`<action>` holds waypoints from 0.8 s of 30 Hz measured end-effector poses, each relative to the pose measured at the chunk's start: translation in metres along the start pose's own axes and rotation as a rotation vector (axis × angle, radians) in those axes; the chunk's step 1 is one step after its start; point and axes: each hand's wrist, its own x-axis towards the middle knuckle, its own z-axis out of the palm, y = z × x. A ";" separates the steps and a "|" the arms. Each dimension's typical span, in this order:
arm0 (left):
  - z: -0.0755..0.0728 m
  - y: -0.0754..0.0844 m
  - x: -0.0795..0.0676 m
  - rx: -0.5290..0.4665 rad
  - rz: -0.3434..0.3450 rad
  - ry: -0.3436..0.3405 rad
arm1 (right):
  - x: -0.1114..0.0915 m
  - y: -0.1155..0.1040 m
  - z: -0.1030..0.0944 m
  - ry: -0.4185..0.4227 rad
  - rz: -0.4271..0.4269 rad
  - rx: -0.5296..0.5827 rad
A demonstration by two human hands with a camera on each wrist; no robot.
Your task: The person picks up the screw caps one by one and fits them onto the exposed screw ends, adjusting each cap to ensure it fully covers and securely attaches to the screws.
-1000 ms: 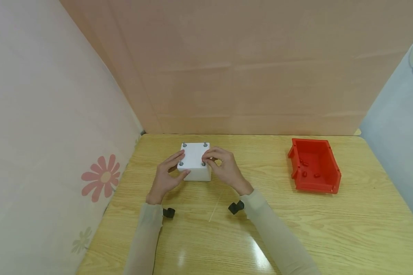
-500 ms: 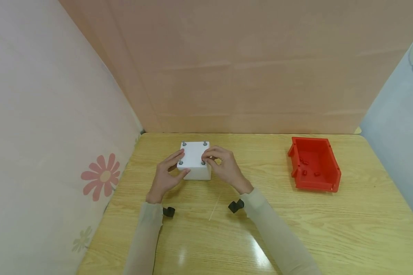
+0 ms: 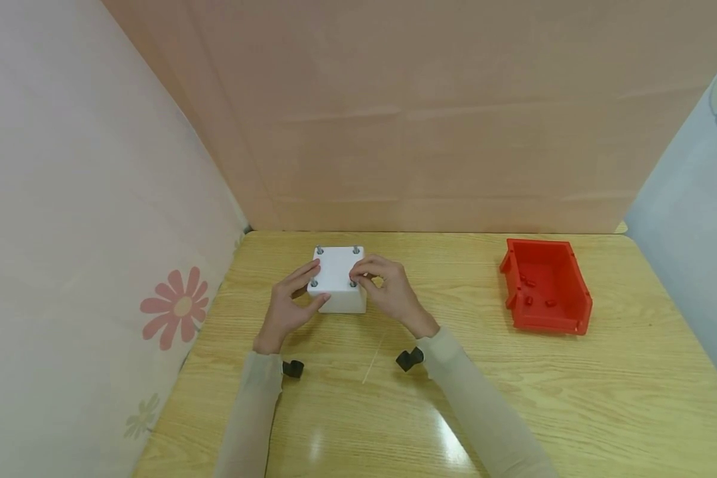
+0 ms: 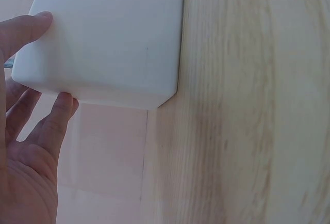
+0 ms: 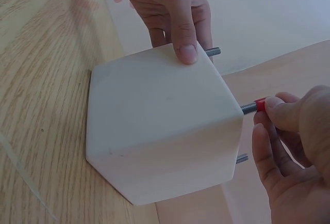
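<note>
A white block (image 3: 336, 265) stands on the table, with upright threaded studs at its top corners. My left hand (image 3: 285, 311) holds the block at its near left corner, thumb on the front face and fingers along the left side. At the near right stud (image 5: 248, 109), my right hand (image 3: 390, 292) pinches a small red cap (image 5: 260, 104) between thumb and forefinger. In the right wrist view the cap sits at the stud's end; its far part is hidden by the fingertips. The left wrist view shows the block's smooth side (image 4: 113, 38) and my left thumb.
A red open bin (image 3: 544, 255) stands to the right on the wooden table (image 3: 454, 279), with several small red pieces inside. A fabric backdrop (image 3: 430, 133) rises behind the table's far edge. A patterned panel (image 3: 95, 199) borders the left side.
</note>
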 end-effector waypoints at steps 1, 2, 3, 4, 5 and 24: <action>0.000 -0.005 0.000 0.004 0.001 0.002 | 0.000 0.000 0.000 -0.001 0.000 -0.001; 0.001 -0.009 -0.001 0.006 0.004 0.005 | 0.000 0.000 0.000 -0.002 0.000 0.000; 0.001 -0.013 -0.001 0.008 0.005 0.007 | 0.000 0.000 0.000 -0.003 -0.001 0.000; 0.002 -0.017 -0.002 0.008 0.006 0.008 | 0.000 0.000 0.000 -0.004 -0.001 -0.002; 0.002 -0.020 -0.002 0.008 0.006 0.007 | 0.000 0.001 0.000 -0.004 0.000 -0.002; 0.001 -0.020 -0.002 -0.026 -0.002 -0.015 | -0.001 0.000 -0.002 -0.016 0.034 0.011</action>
